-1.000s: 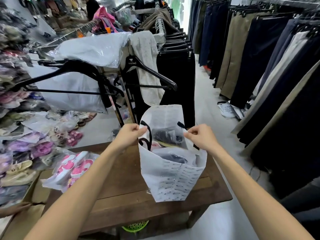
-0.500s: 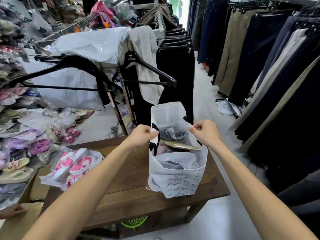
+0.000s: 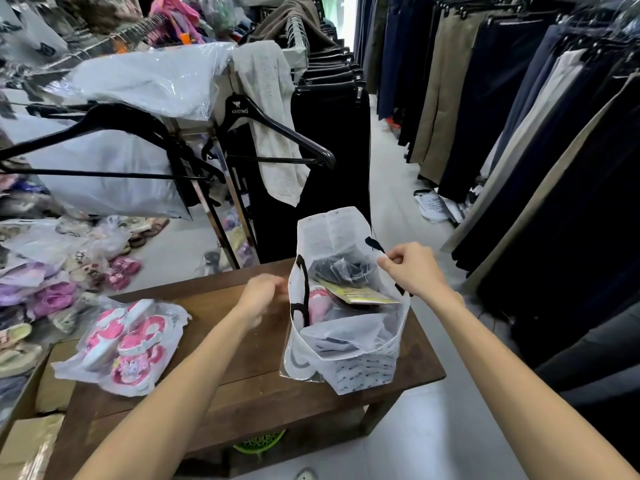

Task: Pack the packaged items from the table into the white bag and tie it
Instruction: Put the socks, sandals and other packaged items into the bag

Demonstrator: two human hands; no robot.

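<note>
At a wooden table (image 3: 242, 386) in a crowded clothing shop, my right hand (image 3: 412, 270) pinches the right rim of the white bag (image 3: 363, 372), fingers curled shut on the plastic beside a black handle loop (image 3: 375, 244). The bag stands upright on the table's right end, its mouth wide open, its far wall rising above the rest. Inside it lie a dark item in clear wrap (image 3: 341, 270), a yellow-edged flat packet (image 3: 360, 295) and something pink beneath.

My left hand (image 3: 261, 296) hangs just left of the bag, blurred; I cannot tell how far its fingers are spread, and it appears to hold nothing. The bag's other black handle (image 3: 304, 289) droops down the near-left wall beside it.

1 packaged item is on the table: a clear packet of pink and white sandals (image 3: 126, 344), well apart from the bag at the table's left end, partly overhanging the edge.

Directly behind the bag hang black trousers on a rack (image 3: 329, 140), with a grey cloth (image 3: 273, 116) draped over a black hanger (image 3: 273, 133). Plastic-wrapped garments (image 3: 145, 77) sit on the rack to the left. More bagged footwear (image 3: 52, 296) crowds the floor at left; dark and khaki trousers (image 3: 467, 91) line the aisle at right. A green basket (image 3: 259, 442) shows under the table.
</note>
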